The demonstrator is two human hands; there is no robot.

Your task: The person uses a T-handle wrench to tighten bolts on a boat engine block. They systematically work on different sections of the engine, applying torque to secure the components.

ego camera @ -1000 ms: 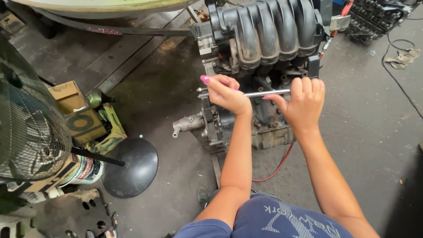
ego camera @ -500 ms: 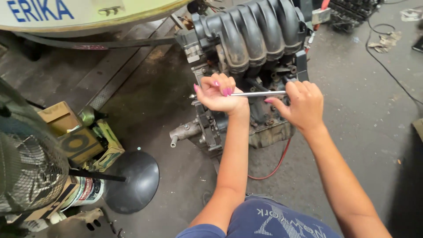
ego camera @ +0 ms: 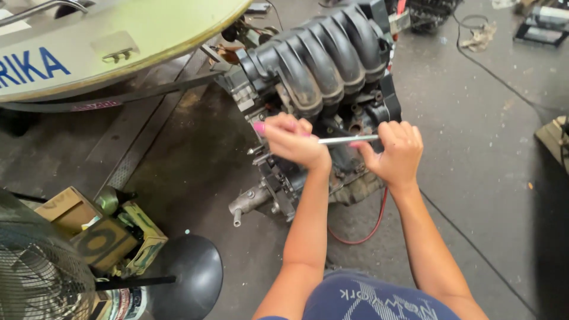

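a person's left hand [ego camera: 294, 142] and right hand [ego camera: 396, 153] work a slim metal wrench bar [ego camera: 347, 140] held level across the near face of a car engine [ego camera: 308, 112] that sits on the concrete workshop floor [ego camera: 474, 148]. the left grip is closed around the bar's left end, pink-painted fingernails showing; the right grip is wrapped shut around its right end. the black ribbed intake manifold [ego camera: 323, 53] rises just beyond the hands. a red hose [ego camera: 370, 231] loops on the floor beneath the right forearm. to the near left stand cardboard boxes [ego camera: 89, 231], a wire fan guard [ego camera: 35, 272] and a round black base [ego camera: 189, 272]; a pale yellow-green curved panel [ego camera: 136, 35] fills the far left.
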